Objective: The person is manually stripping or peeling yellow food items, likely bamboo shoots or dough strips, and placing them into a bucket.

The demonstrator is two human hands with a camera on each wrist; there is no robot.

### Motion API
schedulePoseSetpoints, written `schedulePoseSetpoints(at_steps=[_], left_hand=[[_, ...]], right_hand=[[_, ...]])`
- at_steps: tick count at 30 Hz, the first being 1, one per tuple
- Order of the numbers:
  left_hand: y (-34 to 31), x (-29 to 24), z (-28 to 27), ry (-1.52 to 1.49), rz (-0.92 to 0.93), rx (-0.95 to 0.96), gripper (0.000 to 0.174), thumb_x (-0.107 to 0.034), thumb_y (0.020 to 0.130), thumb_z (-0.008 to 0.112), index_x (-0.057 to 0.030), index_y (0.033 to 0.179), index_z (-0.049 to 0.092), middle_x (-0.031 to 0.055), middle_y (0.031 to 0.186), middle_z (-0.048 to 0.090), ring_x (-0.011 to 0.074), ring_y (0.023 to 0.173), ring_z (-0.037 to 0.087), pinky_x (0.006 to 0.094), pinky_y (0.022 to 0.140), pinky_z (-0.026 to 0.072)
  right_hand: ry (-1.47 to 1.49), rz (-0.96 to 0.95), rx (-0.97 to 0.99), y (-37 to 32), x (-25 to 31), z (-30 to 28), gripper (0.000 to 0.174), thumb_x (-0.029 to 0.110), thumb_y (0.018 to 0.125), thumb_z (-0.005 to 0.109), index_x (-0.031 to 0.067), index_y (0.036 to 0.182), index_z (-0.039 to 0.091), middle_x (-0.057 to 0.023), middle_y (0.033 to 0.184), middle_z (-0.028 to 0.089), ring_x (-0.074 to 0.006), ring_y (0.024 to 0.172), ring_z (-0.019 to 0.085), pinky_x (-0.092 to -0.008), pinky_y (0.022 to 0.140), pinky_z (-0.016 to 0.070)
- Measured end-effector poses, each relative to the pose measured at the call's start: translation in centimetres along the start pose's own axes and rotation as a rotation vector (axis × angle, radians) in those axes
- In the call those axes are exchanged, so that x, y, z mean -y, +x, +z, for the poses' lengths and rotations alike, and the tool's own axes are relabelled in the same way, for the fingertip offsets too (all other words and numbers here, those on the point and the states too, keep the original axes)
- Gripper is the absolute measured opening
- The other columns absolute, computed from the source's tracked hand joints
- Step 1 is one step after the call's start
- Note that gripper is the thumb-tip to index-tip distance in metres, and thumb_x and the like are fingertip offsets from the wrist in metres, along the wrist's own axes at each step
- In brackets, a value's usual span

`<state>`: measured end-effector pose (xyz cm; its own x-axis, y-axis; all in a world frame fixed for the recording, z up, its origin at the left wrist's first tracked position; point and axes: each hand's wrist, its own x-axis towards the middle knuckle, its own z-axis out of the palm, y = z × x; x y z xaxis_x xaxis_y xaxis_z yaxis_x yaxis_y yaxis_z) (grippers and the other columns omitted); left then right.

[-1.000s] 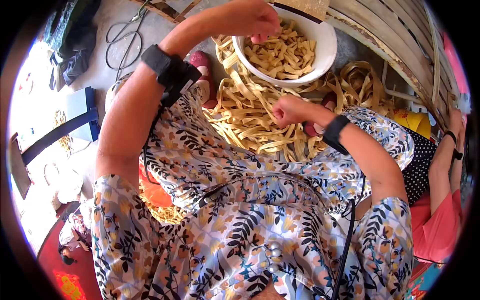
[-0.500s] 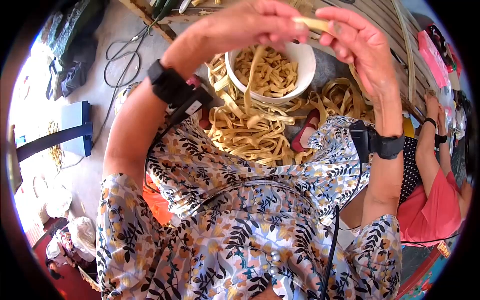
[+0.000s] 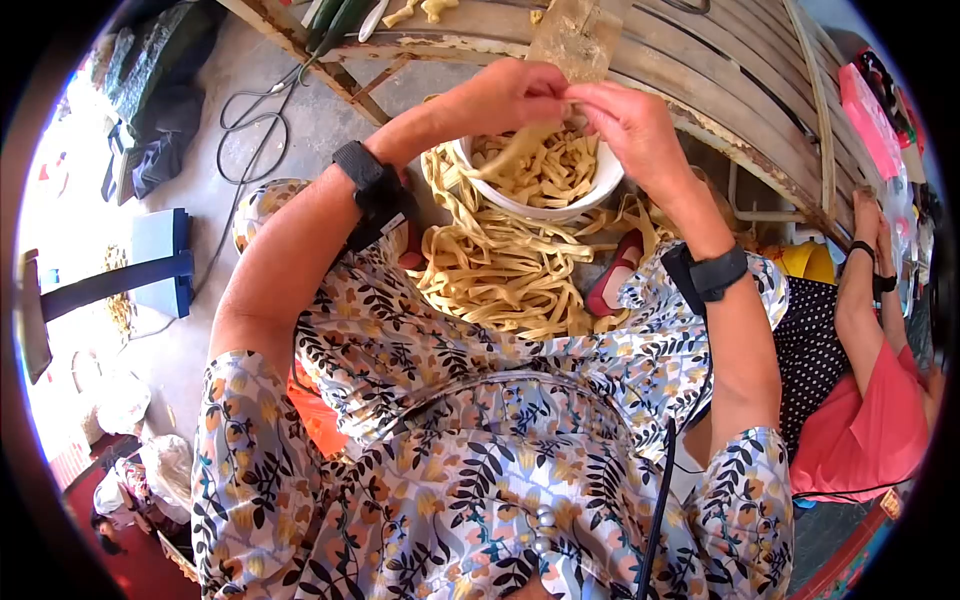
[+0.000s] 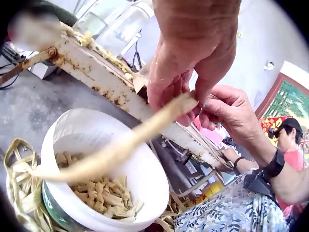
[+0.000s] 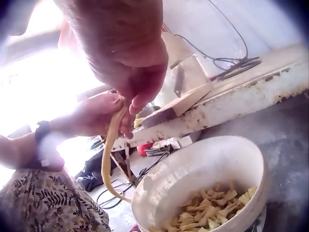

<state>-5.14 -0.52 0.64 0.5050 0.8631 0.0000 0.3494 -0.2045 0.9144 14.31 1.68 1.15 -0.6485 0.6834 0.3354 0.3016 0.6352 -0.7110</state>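
Observation:
Above the white bucket, the fingertips of my left hand and right hand meet at the end of a pale yellow strip. My left hand pinches the strip, which hangs past the bucket's rim in the left wrist view. In the right wrist view, the thumb and fingers of my right hand pinch at the strip's top, though the exact contact is partly hidden. Short cut pieces lie inside the bucket.
Long strips are heaped on the floor below the bucket. A slatted bench with a rusty edge crosses the top, holding a wooden board. Another person in a red top sits at the right; a cable lies at the left.
My hands have come down and closer together, from apart with a strip stretched between them to fingertips meeting. One second ago, my right hand was lower, over the heap of strips.

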Motion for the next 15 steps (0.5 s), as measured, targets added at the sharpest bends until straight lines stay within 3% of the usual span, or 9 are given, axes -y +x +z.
schedulePoseSetpoints(at_steps=[1, 2, 5, 6, 8, 11, 13, 15], left_hand=[[0.1, 0.3, 0.0, -0.154, -0.005, -0.025, 0.018, -0.013, 0.084, 0.052, -0.0035, 0.099, 0.055, 0.0069, 0.081, 0.062, 0.0112, 0.074, 0.057, 0.0258, 0.065, 0.0462], [0.1, 0.8, 0.4, -0.200, -0.038, -0.036, 0.016, -0.012, 0.086, 0.049, -0.0025, 0.097, 0.055, 0.0081, 0.079, 0.061, 0.0103, 0.073, 0.056, 0.0266, 0.062, 0.0454], [0.3, 0.7, 1.3, 0.145, -0.086, -0.147, 0.013, -0.011, 0.085, 0.049, -0.0031, 0.094, 0.054, 0.0092, 0.074, 0.060, 0.0159, 0.068, 0.057, 0.0298, 0.059, 0.0443], [0.1, 0.5, 1.8, 0.404, 0.178, -0.341, 0.013, -0.012, 0.084, 0.050, -0.0043, 0.094, 0.053, 0.0127, 0.070, 0.057, 0.0273, 0.063, 0.056, 0.0339, 0.056, 0.0437], [-0.4, 0.0, 1.9, 0.566, 0.171, -0.266, 0.015, -0.013, 0.082, 0.052, -0.0051, 0.095, 0.053, 0.0153, 0.071, 0.056, 0.0327, 0.063, 0.053, 0.0360, 0.056, 0.0436], [-0.3, -0.8, 1.5, 0.636, 0.191, -0.169, 0.015, -0.015, 0.079, 0.056, -0.0057, 0.091, 0.056, 0.0171, 0.073, 0.057, 0.0352, 0.064, 0.052, 0.0375, 0.058, 0.0441], [-0.3, -1.1, 0.6, 0.546, 0.256, -0.139, 0.014, -0.016, 0.078, 0.058, -0.0059, 0.087, 0.058, 0.0171, 0.072, 0.057, 0.0349, 0.064, 0.051, 0.0370, 0.058, 0.0442], [-0.3, -0.9, -1.0, 0.575, 0.215, -0.086, 0.013, -0.015, 0.077, 0.061, -0.0054, 0.086, 0.061, 0.0101, 0.067, 0.058, 0.0206, 0.060, 0.056, 0.0309, 0.055, 0.0438]], right_hand=[[0.073, 0.043, -0.031, 0.0, -0.3, 0.2, 0.018, 0.007, 0.078, 0.056, 0.0035, 0.095, 0.061, -0.0129, 0.077, 0.061, -0.0232, 0.060, 0.059, -0.0315, 0.052, 0.0449], [-0.067, -0.003, -0.066, -0.1, -0.7, 0.1, 0.019, 0.008, 0.078, 0.058, 0.0036, 0.097, 0.060, -0.0120, 0.078, 0.062, -0.0202, 0.061, 0.060, -0.0301, 0.053, 0.0457], [0.210, 0.288, -0.023, -0.4, -0.6, 0.6, 0.018, 0.015, 0.081, 0.059, 0.0035, 0.095, 0.062, -0.0098, 0.073, 0.062, -0.0143, 0.057, 0.058, -0.0255, 0.050, 0.0443], [0.420, 0.462, 0.005, -0.2, -0.5, 0.3, 0.019, 0.017, 0.081, 0.059, 0.0037, 0.094, 0.063, -0.0089, 0.073, 0.062, -0.0121, 0.055, 0.056, -0.0238, 0.050, 0.0432], [0.836, 0.815, 0.059, 0.1, -0.2, -1.0, 0.021, 0.022, 0.083, 0.058, 0.0040, 0.092, 0.064, -0.0070, 0.071, 0.062, -0.0078, 0.053, 0.052, -0.0203, 0.048, 0.0408], [0.702, 0.803, 0.142, -0.8, -3.1, -0.7, 0.024, 0.025, 0.082, 0.058, 0.0038, 0.089, 0.065, -0.0064, 0.069, 0.061, -0.0053, 0.051, 0.049, -0.0167, 0.049, 0.0385], [0.405, 0.746, 0.133, -1.3, -3.3, 0.6, 0.019, 0.020, 0.080, 0.060, 0.0029, 0.086, 0.065, -0.0014, 0.064, 0.058, -0.0051, 0.052, 0.047, -0.0183, 0.048, 0.0367], [0.036, 0.629, 0.140, -1.8, -4.2, 2.6, 0.016, 0.015, 0.079, 0.063, 0.0030, 0.090, 0.064, 0.0025, 0.065, 0.058, -0.0036, 0.055, 0.045, -0.0187, 0.050, 0.0365]])
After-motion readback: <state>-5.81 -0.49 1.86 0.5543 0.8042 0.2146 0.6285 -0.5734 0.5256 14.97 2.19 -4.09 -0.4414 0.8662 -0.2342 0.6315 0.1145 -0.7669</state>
